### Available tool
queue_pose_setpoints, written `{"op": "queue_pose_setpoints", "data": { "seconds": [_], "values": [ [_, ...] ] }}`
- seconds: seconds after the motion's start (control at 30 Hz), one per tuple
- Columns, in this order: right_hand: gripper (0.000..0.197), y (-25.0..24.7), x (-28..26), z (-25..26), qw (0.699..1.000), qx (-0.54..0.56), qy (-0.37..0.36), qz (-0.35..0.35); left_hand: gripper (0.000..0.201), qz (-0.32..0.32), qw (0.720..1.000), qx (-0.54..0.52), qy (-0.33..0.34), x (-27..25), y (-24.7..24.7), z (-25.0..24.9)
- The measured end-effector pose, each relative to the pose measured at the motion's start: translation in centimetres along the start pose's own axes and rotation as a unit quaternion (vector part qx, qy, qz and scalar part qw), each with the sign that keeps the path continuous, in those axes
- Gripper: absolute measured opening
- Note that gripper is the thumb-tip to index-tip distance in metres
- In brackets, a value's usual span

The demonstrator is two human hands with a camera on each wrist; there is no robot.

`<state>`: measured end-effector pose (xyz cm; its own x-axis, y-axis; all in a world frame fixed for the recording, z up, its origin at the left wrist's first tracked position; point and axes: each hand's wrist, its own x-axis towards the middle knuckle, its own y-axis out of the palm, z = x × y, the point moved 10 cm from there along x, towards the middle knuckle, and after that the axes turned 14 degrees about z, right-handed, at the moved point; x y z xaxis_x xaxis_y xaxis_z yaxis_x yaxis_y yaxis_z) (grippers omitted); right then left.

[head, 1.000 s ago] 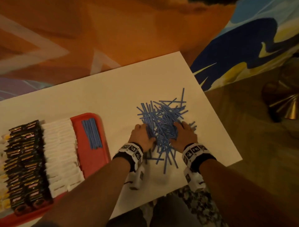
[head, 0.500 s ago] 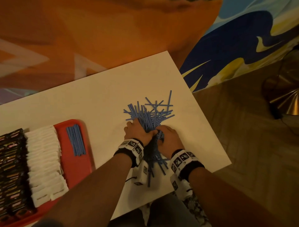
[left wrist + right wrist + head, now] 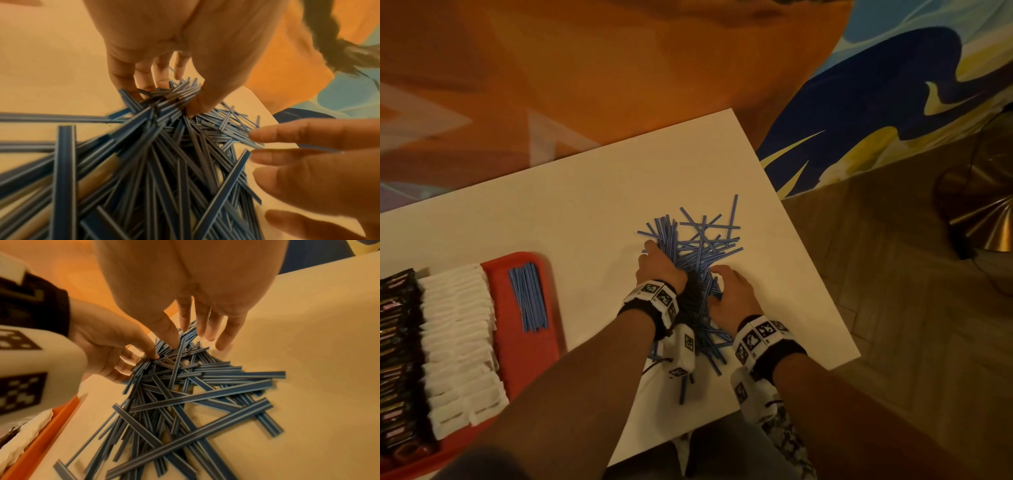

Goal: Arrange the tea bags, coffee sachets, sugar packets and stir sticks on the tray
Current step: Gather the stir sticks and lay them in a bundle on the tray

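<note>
Only stir sticks; unreadable sachet print.

No word, brand name or number can be read anywhere around my hands. The only signs are the black-and-white square coded markers on the white bands strapped to my wrists and on the small white camera housings beneath them. The dark sachets on the red tray carry print too blurred to read.
</note>
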<state>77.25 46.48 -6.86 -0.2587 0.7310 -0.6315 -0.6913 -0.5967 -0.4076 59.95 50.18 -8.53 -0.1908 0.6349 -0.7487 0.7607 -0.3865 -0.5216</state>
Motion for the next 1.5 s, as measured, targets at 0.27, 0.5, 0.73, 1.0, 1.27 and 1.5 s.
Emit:
{"op": "queue_pose_setpoints", "data": {
  "seconds": [0.27,0.5,0.73,1.0,1.27,1.5],
  "values": [
    [0.051,-0.2,0.4,-0.4,1.0,-0.006,0.01,0.001,0.06,0.0,0.998,-0.054,-0.027,0.5,-1.8,1.3],
    [0.047,-0.6,0.8,0.0,1.0,-0.005,0.017,-0.007,0.035,-0.005,1.0,0.0,-0.027,0.9,-3.4,2.5],
    [0.045,-0.2,1.2,0.8,0.999,-0.03,0.016,-0.001,0.034,-0.036,0.993,-0.106,-0.032,0.2,-5.5,6.0],
    [0.039,0.7,1.1,3.7,0.999,-0.039,-0.019,-0.01,0.027,-0.077,0.955,-0.284,-0.021,-0.2,-7.3,9.2],
    [0.033,3.1,0.5,7.7,0.991,-0.1,-0.091,0.018,0.023,-0.067,0.914,-0.399,-0.013,1.4,-6.9,12.5],
    [0.046,8.9,0.8,9.2,0.936,-0.326,-0.074,0.111,0.023,-0.107,0.824,-0.556,0.029,-1.7,-7.6,12.5]
  ]
}}
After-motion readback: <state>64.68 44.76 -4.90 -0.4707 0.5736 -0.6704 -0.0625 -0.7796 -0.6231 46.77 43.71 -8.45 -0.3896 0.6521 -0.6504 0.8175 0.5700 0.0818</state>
